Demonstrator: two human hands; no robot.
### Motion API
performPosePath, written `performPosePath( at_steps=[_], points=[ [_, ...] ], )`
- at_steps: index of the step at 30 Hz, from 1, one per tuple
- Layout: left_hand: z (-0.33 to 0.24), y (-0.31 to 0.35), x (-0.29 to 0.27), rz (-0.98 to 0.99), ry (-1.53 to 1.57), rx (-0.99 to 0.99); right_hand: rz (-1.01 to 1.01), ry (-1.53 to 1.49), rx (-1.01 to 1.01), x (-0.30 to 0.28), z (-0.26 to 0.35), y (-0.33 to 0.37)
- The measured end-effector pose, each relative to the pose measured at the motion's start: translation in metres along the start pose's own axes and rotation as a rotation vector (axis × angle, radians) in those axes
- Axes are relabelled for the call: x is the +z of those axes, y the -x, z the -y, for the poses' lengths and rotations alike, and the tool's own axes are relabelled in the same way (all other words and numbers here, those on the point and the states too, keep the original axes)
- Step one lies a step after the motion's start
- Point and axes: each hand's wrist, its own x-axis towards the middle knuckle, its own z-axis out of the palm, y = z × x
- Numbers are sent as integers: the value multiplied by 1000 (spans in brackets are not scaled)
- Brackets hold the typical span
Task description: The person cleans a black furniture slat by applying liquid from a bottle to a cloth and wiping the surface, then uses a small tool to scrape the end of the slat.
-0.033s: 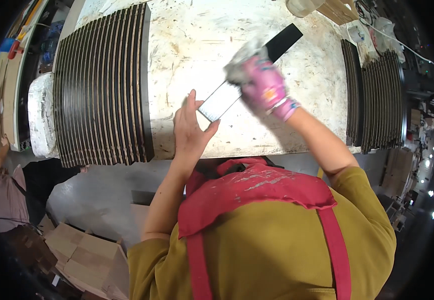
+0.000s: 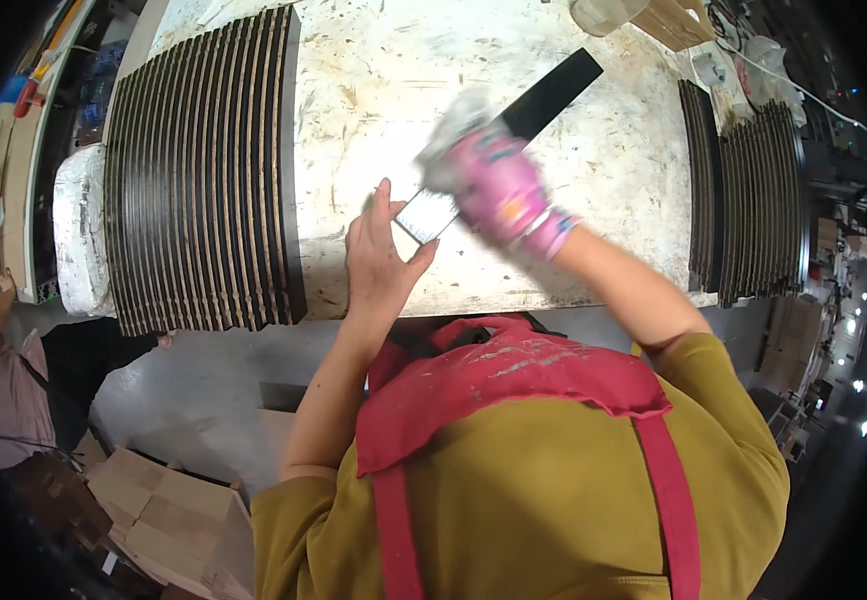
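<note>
1. Head view: the black strip [image 2: 557, 92] lies slantwise on the worktop [image 2: 344, 95], one end toward its near edge, the other toward its far right corner.
2. My bare left hand [image 2: 380, 248] has thumb and finger set across the nearer end, seemingly clamped on its edges.
3. My gloved right hand [image 2: 504, 185] is bunched on a grey cloth [image 2: 459, 135] over the strip's middle; blur hides my fingertips.
4. I judge the strip stiff and fairly light. Its face shines, so it may be slippery and mark easily; I'd grip the long edges, palms off the gloss.
</note>
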Motion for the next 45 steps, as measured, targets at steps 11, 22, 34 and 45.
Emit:
performPosePath(
  at_steps=[11, 22, 34, 45],
  points=[
    [-3, 0, -4, 81, -5, -63, 113, 82, -10, -9, 48, -13],
    [0, -3, -4, 96, -11, -104, 295, 83, -1, 9, 51, -6],
    [4, 1, 2, -22, -111, 48, -94, 51, 116, -15, -55, -1],
    [4, 0, 2, 27, -165, 82, -85, 82, 409, -69, -138, -6]
  ],
)
